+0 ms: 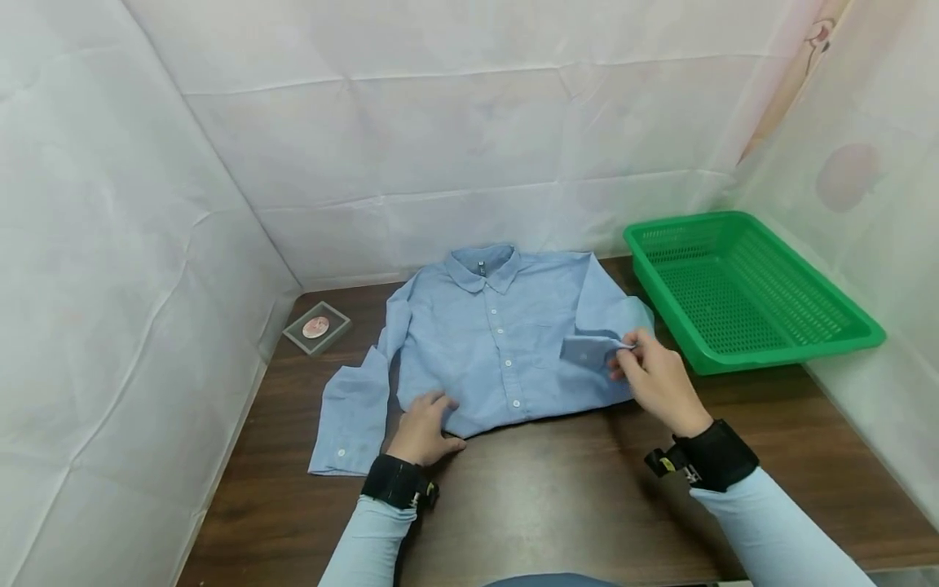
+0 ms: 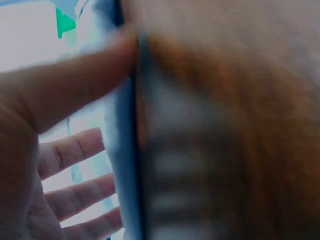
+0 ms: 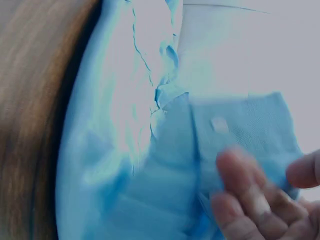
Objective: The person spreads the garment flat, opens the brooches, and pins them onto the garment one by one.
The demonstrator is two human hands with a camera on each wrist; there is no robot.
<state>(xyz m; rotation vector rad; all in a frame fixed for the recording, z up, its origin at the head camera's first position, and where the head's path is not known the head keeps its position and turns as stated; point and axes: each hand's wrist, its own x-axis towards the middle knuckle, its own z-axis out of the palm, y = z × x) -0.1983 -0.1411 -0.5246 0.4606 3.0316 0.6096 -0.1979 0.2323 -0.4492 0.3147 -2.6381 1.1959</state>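
Observation:
A light blue button-up shirt (image 1: pixel 469 342) lies front up, collar toward the back wall, its lower part folded under. My right hand (image 1: pixel 656 379) pinches the sleeve cuff (image 1: pixel 587 349) on the right and holds it over the shirt front; in the right wrist view the cuff (image 3: pixel 240 120) shows a small button beside the fingertips. At the shirt's near left edge rests my left hand (image 1: pixel 425 428), fingers spread on the cloth and thumb toward the table. The left wrist view shows those fingers (image 2: pixel 80 197) nearly straight along the shirt's edge. The other sleeve (image 1: pixel 355 416) stretches out beside the left hand.
A green plastic basket (image 1: pixel 792 356) stands at the right, close to the shirt's sleeve. On the back left of the brown wooden table (image 1: pixel 543 505) sits a small grey box (image 1: pixel 318 328) with a round pinkish piece on it. White sheeting (image 1: pixel 455 139) encloses the back and sides.

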